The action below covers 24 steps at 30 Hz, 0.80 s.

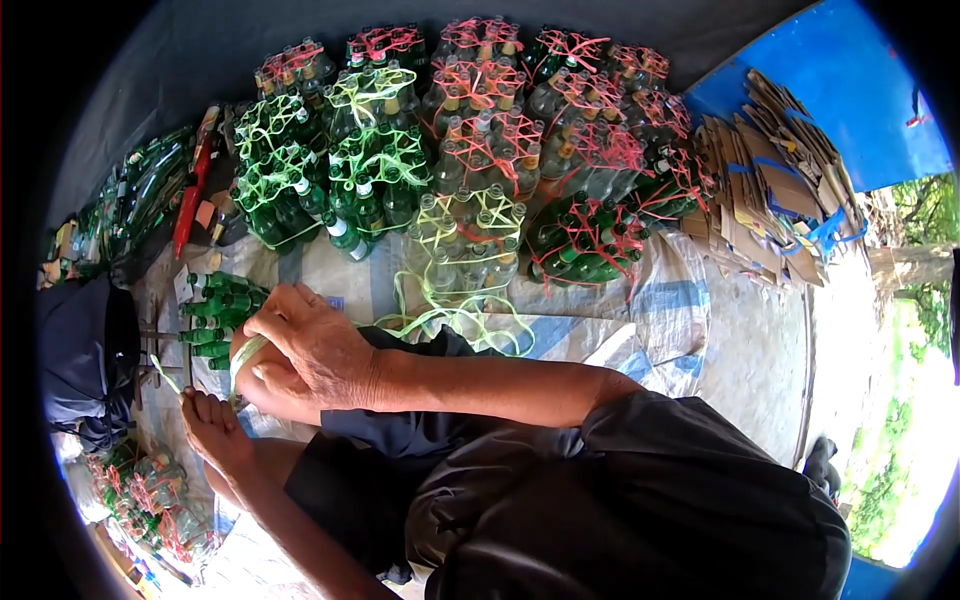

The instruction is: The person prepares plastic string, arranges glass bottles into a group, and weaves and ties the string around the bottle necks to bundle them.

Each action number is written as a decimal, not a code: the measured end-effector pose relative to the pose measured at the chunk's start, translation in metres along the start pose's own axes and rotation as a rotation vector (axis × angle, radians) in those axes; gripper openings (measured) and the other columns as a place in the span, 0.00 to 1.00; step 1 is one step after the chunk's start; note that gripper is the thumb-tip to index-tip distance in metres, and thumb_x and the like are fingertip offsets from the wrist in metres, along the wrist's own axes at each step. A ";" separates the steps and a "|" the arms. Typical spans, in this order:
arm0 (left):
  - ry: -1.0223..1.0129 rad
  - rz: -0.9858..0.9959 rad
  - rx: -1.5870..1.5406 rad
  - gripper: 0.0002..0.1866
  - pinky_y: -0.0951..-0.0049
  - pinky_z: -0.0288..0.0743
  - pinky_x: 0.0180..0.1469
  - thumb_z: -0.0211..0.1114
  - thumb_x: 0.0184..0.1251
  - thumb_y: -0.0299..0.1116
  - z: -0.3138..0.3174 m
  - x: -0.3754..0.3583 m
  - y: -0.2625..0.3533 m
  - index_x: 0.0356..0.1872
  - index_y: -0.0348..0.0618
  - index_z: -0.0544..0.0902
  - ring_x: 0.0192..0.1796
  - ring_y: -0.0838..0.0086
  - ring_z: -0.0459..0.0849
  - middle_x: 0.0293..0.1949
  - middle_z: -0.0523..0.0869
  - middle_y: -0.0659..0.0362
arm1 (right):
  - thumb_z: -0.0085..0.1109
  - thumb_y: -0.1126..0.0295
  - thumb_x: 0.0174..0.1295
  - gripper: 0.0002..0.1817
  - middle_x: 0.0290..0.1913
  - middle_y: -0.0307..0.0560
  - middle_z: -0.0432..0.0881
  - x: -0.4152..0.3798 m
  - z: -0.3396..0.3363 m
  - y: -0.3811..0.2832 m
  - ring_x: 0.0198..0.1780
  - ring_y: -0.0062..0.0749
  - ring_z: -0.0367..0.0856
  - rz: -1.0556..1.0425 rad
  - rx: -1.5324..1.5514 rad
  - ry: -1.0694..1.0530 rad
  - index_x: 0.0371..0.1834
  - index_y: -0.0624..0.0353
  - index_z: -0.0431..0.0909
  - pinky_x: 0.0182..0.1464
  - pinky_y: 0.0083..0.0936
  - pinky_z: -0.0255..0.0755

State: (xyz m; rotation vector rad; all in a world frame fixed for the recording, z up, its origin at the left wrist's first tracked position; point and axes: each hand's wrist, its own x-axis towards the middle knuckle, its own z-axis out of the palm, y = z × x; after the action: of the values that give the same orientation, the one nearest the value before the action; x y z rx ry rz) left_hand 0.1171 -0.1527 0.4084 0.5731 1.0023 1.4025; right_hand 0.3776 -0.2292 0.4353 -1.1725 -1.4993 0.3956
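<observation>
My right hand (315,345) is closed around a pale green plastic string (250,352), just over my bent bare knee (262,385). Lower down, my left hand (212,425) makes a fist on a length of the same string, and a short end (163,372) sticks out beyond it. Whether both lengths join is hidden behind the hands and knee. Just past my right hand lie several green glass bottles (215,310), their necks pointing left. More loose green string (455,318) is tangled on the ground sheet to the right of my hand.
Bundles of bottles tied with green string (375,150) and pink string (490,145) stand in rows behind. Flattened cardboard (765,190) is stacked at right. Loose bottles (150,195) are piled at left, near a dark cloth-covered object (85,350). More tied bottles (155,490) sit lower left.
</observation>
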 end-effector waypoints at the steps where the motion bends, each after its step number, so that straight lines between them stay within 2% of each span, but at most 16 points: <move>1: -0.005 -0.002 -0.003 0.11 0.80 0.45 0.17 0.50 0.86 0.35 -0.001 0.001 0.000 0.40 0.43 0.73 0.18 0.85 0.48 0.20 0.53 0.71 | 0.67 0.71 0.50 0.23 0.47 0.54 0.73 0.000 0.000 0.000 0.48 0.53 0.77 -0.002 -0.001 0.001 0.52 0.59 0.75 0.47 0.46 0.75; 18: -0.026 -0.014 0.002 0.10 0.79 0.47 0.18 0.51 0.86 0.36 -0.006 0.005 -0.001 0.42 0.42 0.74 0.19 0.85 0.49 0.21 0.55 0.71 | 0.69 0.70 0.51 0.24 0.46 0.54 0.74 -0.001 0.000 0.005 0.48 0.54 0.78 -0.001 -0.010 0.020 0.53 0.58 0.76 0.45 0.46 0.77; 21: -0.024 -0.005 -0.010 0.10 0.79 0.47 0.18 0.51 0.86 0.36 -0.002 0.002 -0.001 0.42 0.42 0.73 0.19 0.85 0.49 0.21 0.54 0.71 | 0.64 0.70 0.52 0.18 0.42 0.53 0.71 0.000 0.002 0.004 0.44 0.52 0.76 -0.016 0.016 0.066 0.48 0.57 0.76 0.46 0.45 0.76; 24: 0.004 -0.001 0.007 0.10 0.79 0.47 0.18 0.50 0.86 0.36 0.002 -0.001 0.000 0.42 0.42 0.73 0.19 0.85 0.49 0.21 0.53 0.71 | 0.69 0.71 0.51 0.23 0.46 0.53 0.75 -0.001 0.003 0.006 0.49 0.53 0.79 0.003 0.008 0.045 0.53 0.58 0.77 0.45 0.44 0.79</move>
State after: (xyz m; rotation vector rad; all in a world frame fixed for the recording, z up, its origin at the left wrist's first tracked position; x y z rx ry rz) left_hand 0.1186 -0.1529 0.4100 0.5751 1.0112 1.3997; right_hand 0.3779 -0.2263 0.4292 -1.1697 -1.4558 0.3743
